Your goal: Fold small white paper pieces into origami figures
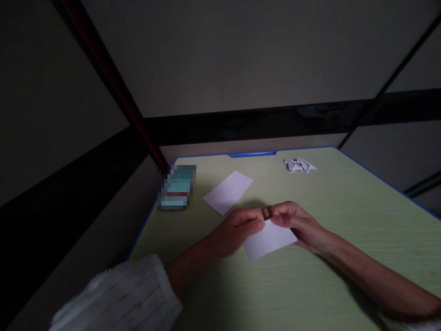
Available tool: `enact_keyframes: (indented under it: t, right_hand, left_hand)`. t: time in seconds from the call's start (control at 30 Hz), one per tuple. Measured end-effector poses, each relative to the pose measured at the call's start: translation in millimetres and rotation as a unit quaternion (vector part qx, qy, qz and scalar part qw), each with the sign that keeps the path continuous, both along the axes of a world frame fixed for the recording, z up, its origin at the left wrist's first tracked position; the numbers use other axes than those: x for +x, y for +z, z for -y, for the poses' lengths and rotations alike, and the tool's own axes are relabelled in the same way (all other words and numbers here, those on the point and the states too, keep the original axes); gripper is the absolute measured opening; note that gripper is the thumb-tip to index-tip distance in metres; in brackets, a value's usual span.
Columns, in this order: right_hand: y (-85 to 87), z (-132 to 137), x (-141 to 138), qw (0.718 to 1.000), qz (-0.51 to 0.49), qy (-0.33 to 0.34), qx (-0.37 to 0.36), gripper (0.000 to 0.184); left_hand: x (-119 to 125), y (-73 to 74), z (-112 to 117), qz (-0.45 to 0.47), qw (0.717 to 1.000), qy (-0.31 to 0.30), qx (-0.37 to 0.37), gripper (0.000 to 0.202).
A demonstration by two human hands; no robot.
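Note:
Between my two hands is a white piece of paper (270, 241), held above the table by its far edge. My left hand (237, 230) pinches that edge, thumb on top and fingers curled underneath. Close beside it, my right hand (298, 225) grips the same edge, its thumb also pressed on the paper. The hands nearly touch, and they hide the paper's far edge. Just beyond my left hand, a second white sheet of paper (228, 192) lies flat on the table.
The pale green table (361, 220) has a blue rim. At its far right lies a cluster of folded white paper pieces (299, 165). A blurred-out teal object (179, 186) is at the far left. A blue strip (253, 154) lines the back edge, with a panelled wall (241, 59) behind.

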State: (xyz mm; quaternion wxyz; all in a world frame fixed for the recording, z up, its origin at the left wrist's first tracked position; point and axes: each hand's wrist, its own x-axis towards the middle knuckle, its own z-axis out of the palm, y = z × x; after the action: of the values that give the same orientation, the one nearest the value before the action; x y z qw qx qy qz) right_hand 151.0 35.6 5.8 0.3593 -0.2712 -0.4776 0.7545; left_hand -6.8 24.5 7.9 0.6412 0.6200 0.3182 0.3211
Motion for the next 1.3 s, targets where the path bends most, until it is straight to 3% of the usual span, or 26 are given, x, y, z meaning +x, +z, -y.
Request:
enact_keyframes:
  t: [0.2,0.33,0.4,0.53,0.67,0.73,0.93,1.1,1.3]
  right_hand:
    - [2.5,4.8,-4.5,0.99,-0.125,-0.049,-0.055,0.021]
    - [6.3,3.3,5.4,0.976,-0.175,-0.08,-0.097,0.015]
    - [6.8,0.7,7.9,0.975,-0.176,-0.102,-0.089,0.017]
    - [-0.3,-2.3,-0.5,0.983,-0.101,-0.136,-0.076,0.019]
    - [-10.8,-1.5,-8.3,0.991,-0.032,-0.108,-0.069,0.027]
    - [-14.0,-2.1,-6.9,0.997,0.012,-0.07,-0.042,0.03]
    - [-15.9,-4.8,0.2,0.987,0.145,0.068,0.027,0.032]
    - [-7.0,-0.5,-2.6,0.999,-0.009,0.02,-0.031,0.027]
    - [-0.2,6.3,-10.1,0.983,-0.164,-0.024,-0.077,0.017]
  left_hand:
    - [4.6,4.1,2.3,0.148,0.983,0.007,-0.108,0.027]
    - [0.6,15.4,0.5,0.27,0.957,0.014,-0.105,0.03]
    - [-2.4,17.8,-2.7,0.295,0.947,0.066,-0.11,0.03]
    - [-3.5,12.0,-7.4,0.234,0.956,0.125,-0.128,0.031]
    - [-2.4,3.7,-7.5,0.053,0.981,0.169,-0.073,0.026]
    - [-2.9,0.2,-7.8,-0.012,0.987,0.154,-0.05,0.023]
    - [-3.7,-9.2,-9.1,-0.093,0.995,0.024,-0.033,0.031]
    - [-0.5,-6.0,-4.9,0.026,0.997,0.04,-0.063,0.034]
    - [4.1,1.0,0.2,0.204,0.967,0.064,-0.142,0.032]
